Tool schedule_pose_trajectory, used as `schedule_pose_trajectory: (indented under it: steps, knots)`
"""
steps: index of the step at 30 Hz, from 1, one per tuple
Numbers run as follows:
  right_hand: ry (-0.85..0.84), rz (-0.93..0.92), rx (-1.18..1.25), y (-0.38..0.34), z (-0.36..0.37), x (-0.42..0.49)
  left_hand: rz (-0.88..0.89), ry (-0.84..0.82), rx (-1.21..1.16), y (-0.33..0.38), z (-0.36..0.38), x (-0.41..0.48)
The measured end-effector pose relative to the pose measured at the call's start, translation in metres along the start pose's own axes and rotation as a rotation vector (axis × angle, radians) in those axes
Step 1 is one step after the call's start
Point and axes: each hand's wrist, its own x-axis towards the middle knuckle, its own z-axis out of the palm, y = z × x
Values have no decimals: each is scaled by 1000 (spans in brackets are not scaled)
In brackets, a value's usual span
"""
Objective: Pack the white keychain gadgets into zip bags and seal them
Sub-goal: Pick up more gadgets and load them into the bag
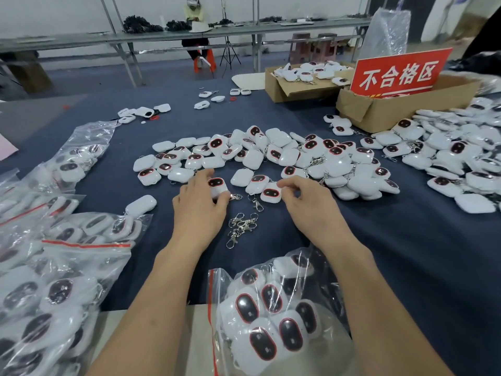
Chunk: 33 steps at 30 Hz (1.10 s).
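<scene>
while the left hand (200,202) grips a white gadget (217,185), the right hand (303,199) touches a second gadget (271,195)

near the middle of the dark blue worktop (379,253), the left hand has its fingers curled round the white gadget, dark face up, with the thumb by its metal clip. the right hand lies just beside it, fingers bent, their tips against the edge of the second gadget; whether they pinch it i cannot tell. loose key clips (241,226) lie in a small heap between the two wrists. beyond the hands a pile of gadgets (271,153) spreads across the middle of the worktop and thickens toward the right edge. at the near edge, between the forearms, a zip bag (271,316) holds several gadgets, its red strip running down its left side; sealed or not, i cannot tell. filled bags (67,267) are heaped along the left edge. two cardboard boxes (379,109) stand toward the far right corner, a red sign (398,73) propped in the nearer one.
</scene>
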Motion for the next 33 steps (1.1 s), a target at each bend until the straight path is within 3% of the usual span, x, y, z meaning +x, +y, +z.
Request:
schedule_pose_trajectory:
  steps: [4,8,17,33]
  knots:
    - [56,-43,320,-5,2,2,21,1,-491,11,-4,1]
    - [-96,-86,601,-9,6,0,34,-117,-792,25,2,-9]
    - [-123,-83,652,-2,13,-3,10,-269,-800,24,7,-21]
    - [-153,-72,678,0,10,-5,5,-309,-848,25,8,-19]
